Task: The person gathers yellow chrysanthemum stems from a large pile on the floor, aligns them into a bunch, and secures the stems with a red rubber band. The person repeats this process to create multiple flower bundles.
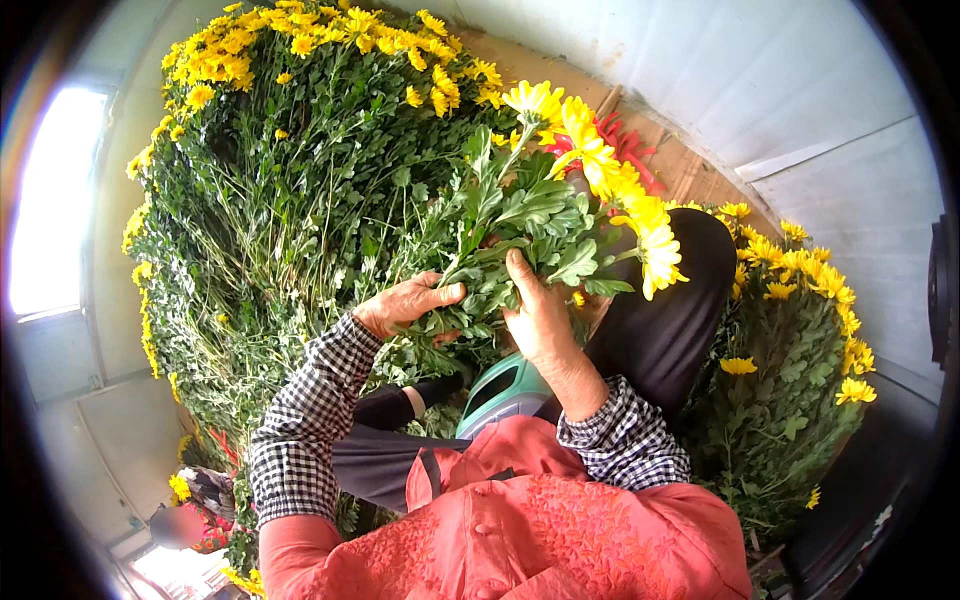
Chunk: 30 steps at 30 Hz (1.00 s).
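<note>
A bunch of yellow chrysanthemums (655, 238) is held out in front of me, its blooms pointing up and to the right. My left hand (412, 301) is closed round the lower stems and leaves, thumb on top. On the right side of the bunch, my right hand (541, 318) grips the leafy part with its thumb over the leaves. Leaves hide most of the fingers of both hands. Just beyond the bunch, a large heap of cut yellow chrysanthemums (300, 190) spreads to the left, stems inward and blooms round its outer edge.
Another pile of yellow chrysanthemums (790, 400) lies at my right. Red ribbon-like strips (630, 150) rest behind the held blooms, on brown boards (690, 172). A green and grey plastic object (500, 390) sits between my legs. Another person (205, 510) is at the lower left. Pale walls (780, 80) enclose the space.
</note>
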Each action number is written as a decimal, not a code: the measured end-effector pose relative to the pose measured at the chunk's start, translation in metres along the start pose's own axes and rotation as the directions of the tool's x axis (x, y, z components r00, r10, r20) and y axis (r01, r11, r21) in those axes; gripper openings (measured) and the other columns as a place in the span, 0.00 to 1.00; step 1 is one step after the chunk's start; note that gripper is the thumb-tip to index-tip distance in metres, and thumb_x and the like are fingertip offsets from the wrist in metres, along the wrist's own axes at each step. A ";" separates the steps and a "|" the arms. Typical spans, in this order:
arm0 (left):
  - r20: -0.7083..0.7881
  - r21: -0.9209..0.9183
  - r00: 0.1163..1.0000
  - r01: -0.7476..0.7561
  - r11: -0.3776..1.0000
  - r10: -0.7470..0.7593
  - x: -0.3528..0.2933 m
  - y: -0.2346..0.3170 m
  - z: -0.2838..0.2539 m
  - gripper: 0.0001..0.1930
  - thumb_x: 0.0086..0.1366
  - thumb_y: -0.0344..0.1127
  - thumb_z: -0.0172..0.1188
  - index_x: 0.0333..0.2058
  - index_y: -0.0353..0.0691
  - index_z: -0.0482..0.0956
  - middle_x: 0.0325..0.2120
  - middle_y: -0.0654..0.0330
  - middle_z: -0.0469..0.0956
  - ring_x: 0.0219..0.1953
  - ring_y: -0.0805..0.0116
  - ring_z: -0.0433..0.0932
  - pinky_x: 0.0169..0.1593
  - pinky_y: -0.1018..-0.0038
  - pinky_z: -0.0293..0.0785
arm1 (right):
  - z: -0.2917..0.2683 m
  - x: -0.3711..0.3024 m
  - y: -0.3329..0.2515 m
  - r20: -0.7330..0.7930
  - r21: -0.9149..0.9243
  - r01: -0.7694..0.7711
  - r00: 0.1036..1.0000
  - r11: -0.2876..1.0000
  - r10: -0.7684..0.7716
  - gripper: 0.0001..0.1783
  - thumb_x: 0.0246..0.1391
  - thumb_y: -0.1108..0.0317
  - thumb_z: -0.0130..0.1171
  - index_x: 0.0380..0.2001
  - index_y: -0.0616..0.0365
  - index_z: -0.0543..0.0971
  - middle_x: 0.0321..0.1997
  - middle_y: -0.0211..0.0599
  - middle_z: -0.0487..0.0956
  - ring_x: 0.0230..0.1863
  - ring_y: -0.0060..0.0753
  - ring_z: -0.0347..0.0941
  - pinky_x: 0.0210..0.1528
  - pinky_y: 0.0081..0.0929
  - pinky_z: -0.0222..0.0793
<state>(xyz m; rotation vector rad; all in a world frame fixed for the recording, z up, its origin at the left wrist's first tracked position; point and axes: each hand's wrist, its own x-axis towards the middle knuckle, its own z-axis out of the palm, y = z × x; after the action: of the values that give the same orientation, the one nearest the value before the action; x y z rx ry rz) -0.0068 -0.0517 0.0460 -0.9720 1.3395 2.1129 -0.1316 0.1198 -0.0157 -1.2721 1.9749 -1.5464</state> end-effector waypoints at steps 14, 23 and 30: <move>-0.157 0.603 0.986 0.138 0.785 -0.052 0.003 -0.001 0.022 0.36 0.61 0.66 0.51 0.39 0.29 0.74 0.28 0.56 0.71 0.32 0.72 0.70 0.36 0.74 0.69 | 0.000 0.036 -0.048 0.265 0.945 -0.325 0.815 0.027 0.516 0.20 0.60 0.64 0.55 0.53 0.61 0.71 0.42 0.37 0.78 0.42 0.30 0.75 0.50 0.28 0.70; 0.255 0.373 0.947 0.087 0.924 -0.193 0.016 -0.077 -0.033 0.34 0.66 0.64 0.43 0.52 0.36 0.73 0.44 0.56 0.77 0.48 0.65 0.73 0.55 0.69 0.66 | -0.050 0.002 -0.060 0.263 0.918 -0.316 0.937 0.239 0.231 0.12 0.59 0.55 0.53 0.35 0.50 0.67 0.27 0.24 0.63 0.33 0.25 0.64 0.51 0.40 0.64; -0.571 0.783 0.583 0.175 0.598 0.578 0.091 -0.094 -0.145 0.14 0.62 0.37 0.55 0.44 0.38 0.76 0.38 0.53 0.78 0.39 0.61 0.77 0.44 0.67 0.74 | -0.039 0.000 -0.041 0.403 0.913 -0.407 0.910 0.032 0.093 0.13 0.55 0.57 0.61 0.31 0.50 0.70 0.27 0.27 0.70 0.31 0.30 0.66 0.53 0.45 0.64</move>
<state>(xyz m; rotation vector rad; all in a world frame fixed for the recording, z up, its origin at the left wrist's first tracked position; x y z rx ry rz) 0.0462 -0.1427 -0.1187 -1.4005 2.6526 0.8189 -0.1416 0.1428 0.0348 -0.3416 0.4316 -1.7894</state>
